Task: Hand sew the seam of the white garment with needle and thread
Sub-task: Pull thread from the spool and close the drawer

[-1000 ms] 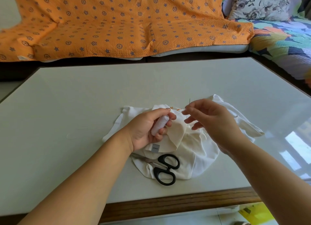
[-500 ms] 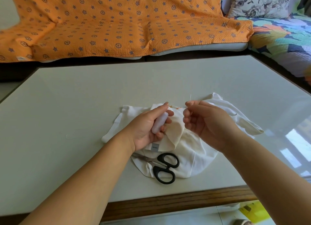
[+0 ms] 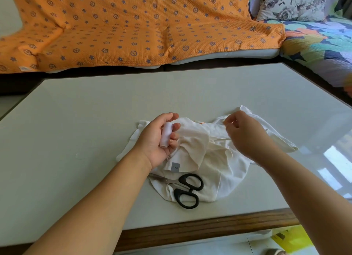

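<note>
Scissors (image 3: 176, 195) seemingly atop garment's (image 3: 224, 170) near edge, garment on table (image 3: 95, 121), sofa (image 3: 133, 25) behind.

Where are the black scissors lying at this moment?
In the head view, the black scissors lie on the near part of the white garment, just in front of the left hand holding the thread spool, towards the table front edge.

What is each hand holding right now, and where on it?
The left hand grips the white thread spool round its side. The right hand pinches its fingertips together; what lies between cannot be told.
</note>
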